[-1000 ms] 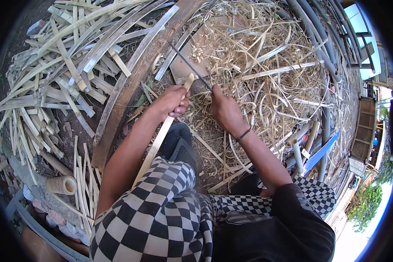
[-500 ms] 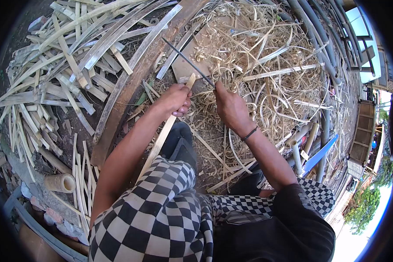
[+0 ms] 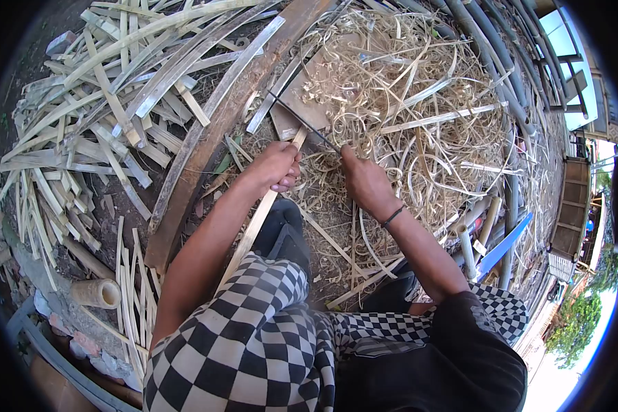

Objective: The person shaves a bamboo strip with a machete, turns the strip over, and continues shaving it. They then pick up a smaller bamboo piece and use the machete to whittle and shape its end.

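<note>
My left hand is closed around a pale bamboo strip, its fingers wrapped just below the far end. That strip runs back toward me over the dark boot and along my checkered trouser leg. In my right hand is a knife with a long, thin, dark blade; the fist hides its handle. The blade slants up and to the left, crossing the strip's far end in this view. Beyond the hands, a flat brown board lies partly under curly shavings.
Split bamboo strips are heaped at the left, beside a long wooden plank. A cut bamboo tube and several thin strips lie lower left. Bamboo poles and a blue saw-like blade are at the right.
The blade has swung closer to the strip's far end, its tip lower and further right. Both hands and the strip have shifted slightly downward in view.
</note>
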{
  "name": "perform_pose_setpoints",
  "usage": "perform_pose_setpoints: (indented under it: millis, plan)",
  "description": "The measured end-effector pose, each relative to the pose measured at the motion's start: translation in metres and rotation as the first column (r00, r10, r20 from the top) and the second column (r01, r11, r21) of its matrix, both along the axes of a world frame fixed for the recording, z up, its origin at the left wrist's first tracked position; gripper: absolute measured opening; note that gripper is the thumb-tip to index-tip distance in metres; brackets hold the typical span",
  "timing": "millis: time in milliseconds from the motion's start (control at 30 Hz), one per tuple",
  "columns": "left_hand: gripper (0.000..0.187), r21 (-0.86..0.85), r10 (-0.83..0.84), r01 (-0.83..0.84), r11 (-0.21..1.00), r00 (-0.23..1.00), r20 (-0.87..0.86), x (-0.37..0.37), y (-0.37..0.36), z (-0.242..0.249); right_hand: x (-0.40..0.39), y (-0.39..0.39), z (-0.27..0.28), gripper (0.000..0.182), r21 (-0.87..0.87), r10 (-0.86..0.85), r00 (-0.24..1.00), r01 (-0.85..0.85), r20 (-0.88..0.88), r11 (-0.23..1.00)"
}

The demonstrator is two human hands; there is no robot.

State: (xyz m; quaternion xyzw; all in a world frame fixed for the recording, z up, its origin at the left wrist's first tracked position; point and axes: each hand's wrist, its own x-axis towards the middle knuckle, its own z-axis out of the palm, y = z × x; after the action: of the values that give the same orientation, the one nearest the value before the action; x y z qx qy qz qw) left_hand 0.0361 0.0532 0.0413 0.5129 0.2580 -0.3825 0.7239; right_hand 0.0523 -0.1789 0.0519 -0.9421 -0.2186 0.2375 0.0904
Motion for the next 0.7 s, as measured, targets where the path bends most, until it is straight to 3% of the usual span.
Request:
perform_pose_setpoints:
  millis: [33, 133, 300, 367, 433, 500, 700]
  plan:
    - [0.020, -0.001, 0.004, -0.004, 1.000, 1.000, 0.003, -0.002, 0.000, -0.002, -0.003, 0.002, 0.005, 0.020, -0.002, 0.005, 1.000, -0.005, -0.012, 1.000]
    - [0.021, -0.003, -0.001, 0.001, 1.000, 1.000, 0.028, -0.005, -0.003, -0.006, -0.011, -0.001, -0.001, 0.017, 0.275, -0.078, 0.989, 0.041, 0.125, 0.961]
    - [0.023, 0.006, -0.006, 0.006, 1.000, 1.000, 0.026, -0.002, -0.001, -0.005, 0.000, -0.005, -0.007, 0.014, 0.154, 0.008, 0.999, -0.014, 0.040, 0.988]
    - [0.023, -0.008, -0.015, 0.015, 1.000, 1.000, 0.011, -0.008, -0.003, -0.007, -0.007, 0.002, 0.006, 0.023, 0.111, -0.018, 0.996, 0.007, 0.091, 0.994]
    - [0.022, -0.025, 0.018, -0.018, 1.000, 1.000, -0.008, -0.006, -0.003, -0.005, -0.009, -0.003, 0.002, 0.025, 0.185, -0.053, 0.995, 0.036, 0.086, 0.982]
    - [0.023, -0.016, -0.002, 0.002, 1.000, 1.000, 0.012, -0.007, -0.001, -0.008, -0.003, -0.005, -0.004, 0.022, 0.024, 0.003, 1.000, -0.003, 0.018, 1.000]
    - [0.023, -0.037, 0.003, -0.002, 0.999, 1.000, 0.001, -0.009, -0.001, -0.010, -0.013, -0.009, 0.004, 0.029, 0.158, -0.075, 0.990, 0.056, 0.120, 0.986]
